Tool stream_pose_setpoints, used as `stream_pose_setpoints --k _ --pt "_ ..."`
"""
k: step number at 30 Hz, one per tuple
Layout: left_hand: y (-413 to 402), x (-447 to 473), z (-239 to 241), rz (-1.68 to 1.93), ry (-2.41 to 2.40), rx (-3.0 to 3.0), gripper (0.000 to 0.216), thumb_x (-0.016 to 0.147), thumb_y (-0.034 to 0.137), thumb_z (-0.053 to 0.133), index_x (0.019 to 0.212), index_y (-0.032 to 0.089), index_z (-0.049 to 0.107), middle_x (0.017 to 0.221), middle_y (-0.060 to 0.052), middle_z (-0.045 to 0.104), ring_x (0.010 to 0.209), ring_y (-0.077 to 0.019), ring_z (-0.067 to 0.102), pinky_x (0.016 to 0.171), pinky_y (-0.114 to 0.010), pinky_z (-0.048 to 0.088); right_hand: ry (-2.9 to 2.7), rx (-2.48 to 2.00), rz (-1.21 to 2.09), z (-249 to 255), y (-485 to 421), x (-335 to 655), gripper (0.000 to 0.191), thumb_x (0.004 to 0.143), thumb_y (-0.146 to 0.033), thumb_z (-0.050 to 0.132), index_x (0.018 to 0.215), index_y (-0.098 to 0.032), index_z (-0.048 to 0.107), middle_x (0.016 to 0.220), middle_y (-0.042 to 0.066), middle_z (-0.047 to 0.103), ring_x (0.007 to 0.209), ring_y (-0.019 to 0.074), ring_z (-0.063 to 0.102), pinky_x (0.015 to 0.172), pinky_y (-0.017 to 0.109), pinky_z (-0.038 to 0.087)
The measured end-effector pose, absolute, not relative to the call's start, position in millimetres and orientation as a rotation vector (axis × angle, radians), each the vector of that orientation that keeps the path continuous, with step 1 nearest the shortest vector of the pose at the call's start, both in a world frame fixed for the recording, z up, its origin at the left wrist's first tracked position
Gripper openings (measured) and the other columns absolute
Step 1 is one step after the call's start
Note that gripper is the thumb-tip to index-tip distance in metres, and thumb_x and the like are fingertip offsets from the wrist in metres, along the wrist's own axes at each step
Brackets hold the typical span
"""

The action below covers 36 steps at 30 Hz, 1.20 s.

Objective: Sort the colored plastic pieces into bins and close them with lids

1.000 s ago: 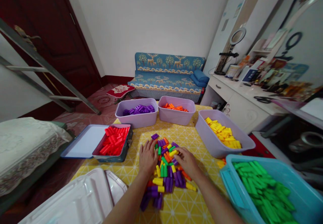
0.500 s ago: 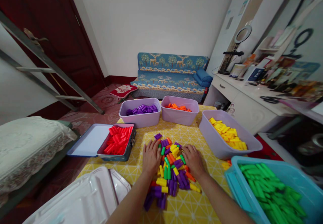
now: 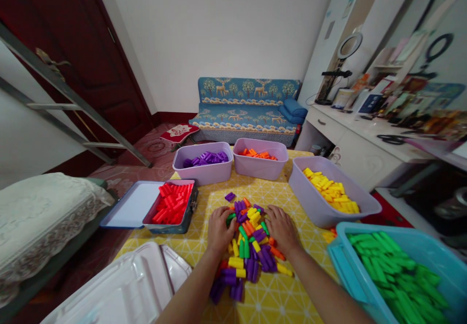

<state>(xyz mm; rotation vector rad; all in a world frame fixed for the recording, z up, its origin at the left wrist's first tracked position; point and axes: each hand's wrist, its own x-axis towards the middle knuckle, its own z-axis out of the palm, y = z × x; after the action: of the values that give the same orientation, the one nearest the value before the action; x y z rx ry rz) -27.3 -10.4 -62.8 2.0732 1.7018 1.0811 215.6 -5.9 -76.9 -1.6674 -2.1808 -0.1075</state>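
I saw 5 boxes (image 3: 205,174) holding 1 colour each; a mixed pile (image 3: 247,250) was left at lower centre. The left hand (image 3: 219,229) was curled by a green piece (image 3: 230,218), its hold unclear; the right hand (image 3: 280,229) lay loosely open, apparently empty.

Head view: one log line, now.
left hand: at left edge of mixed pile; right hand: at its right edge; mixed pile: on yellow cloth; teal bin: green pieces
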Motion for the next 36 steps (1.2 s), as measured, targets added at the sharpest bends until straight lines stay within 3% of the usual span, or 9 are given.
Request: stream_pose_setpoints --k 5,10,13,17,20,24,29,36 --pt "-7 -30 -71 1.144 1.69 2.005 0.018 0.091 0.026 0.051 0.1 0.022 0.067 0.099 -0.007 0.068 0.097 -0.0232 0.061 0.088 -0.038 0.049 -2.189 -1.675 -0.114 -76 -6 215 0.032 0.092 -0.017 0.05 0.123 -0.019 0.061 0.131 0.011 0.062 0.122 0.0274 0.052 0.103 0.044 0.043" --pt "-6 -30 -78 1.166 1.713 1.844 0.026 0.096 0.036 0.045 0.09 0.019 0.064 0.085 -0.005 0.068 0.085 -0.0206 0.062 0.079 -0.034 0.049 -2.184 -1.677 -0.105 -74 -8 214 0.033 0.093 -0.017 0.049 0.123 -0.019 0.061 0.131 0.011 0.062 0.122 0.0269 0.052 0.104 0.043 0.042" --pt "-8 -30 -75 1.154 1.702 1.768 0.027 0.093 0.044 0.052 0.09 0.019 0.064 0.08 -0.002 0.067 0.08 -0.0191 0.063 0.077 -0.032 0.049 -2.172 -1.665 -0.1 -72 -8 214 0.032 0.092 -0.017 0.049 0.122 -0.02 0.061 0.13 0.01 0.062 0.121 0.0264 0.052 0.103 0.042 0.042" --pt "-10 -29 -66 1.165 1.582 1.906 0.051 0.08 0.046 0.072 0.123 0.021 0.062 0.115 -0.008 0.07 0.106 -0.0246 0.064 0.094 -0.04 0.049 -2.165 -1.675 -0.075 -70 -8 213 0.032 0.092 -0.018 0.049 0.121 -0.02 0.063 0.13 0.011 0.063 0.121 0.0269 0.053 0.103 0.043 0.042" --pt "-11 -29 -61 1.04 1.515 2.101 0.052 0.08 0.046 0.074 0.127 0.028 0.064 0.134 -0.008 0.063 0.122 -0.0277 0.057 0.104 -0.045 0.044 -2.147 -1.668 -0.031 -67 -10 213 0.031 0.094 -0.02 0.046 0.12 -0.019 0.063 0.129 0.011 0.063 0.121 0.0271 0.053 0.104 0.044 0.042" --pt "-10 -28 -61 0.952 1.564 2.155 0.028 0.088 0.04 0.065 0.113 0.032 0.073 0.132 -0.005 0.065 0.12 -0.0255 0.058 0.104 -0.045 0.045 -2.076 -1.592 0.075 -67 -8 217 0.035 0.094 -0.019 0.042 0.122 -0.019 0.064 0.126 0.011 0.065 0.119 0.0251 0.056 0.104 0.043 0.044" --pt "-10 -26 -59 0.976 1.57 2.144 0.024 0.09 0.036 0.063 0.11 0.031 0.074 0.122 -0.004 0.069 0.114 -0.0234 0.06 0.1 -0.042 0.047 -1.959 -1.453 0.262 -59 2 213 0.044 0.085 -0.013 0.045 0.124 -0.02 0.063 0.126 0.01 0.065 0.121 0.0221 0.056 0.108 0.044 0.043" --pt "-13 -27 -53 0.968 1.563 2.135 0.026 0.088 0.03 0.063 0.112 0.03 0.074 0.12 -0.005 0.07 0.113 -0.0235 0.061 0.101 -0.042 0.046 -2.09 -1.306 0.519 -20 -1 176 0.041 0.077 -0.013 0.059 0.114 -0.025 0.07 0.117 0.007 0.07 0.114 0.0233 0.058 0.104 0.044 0.044"
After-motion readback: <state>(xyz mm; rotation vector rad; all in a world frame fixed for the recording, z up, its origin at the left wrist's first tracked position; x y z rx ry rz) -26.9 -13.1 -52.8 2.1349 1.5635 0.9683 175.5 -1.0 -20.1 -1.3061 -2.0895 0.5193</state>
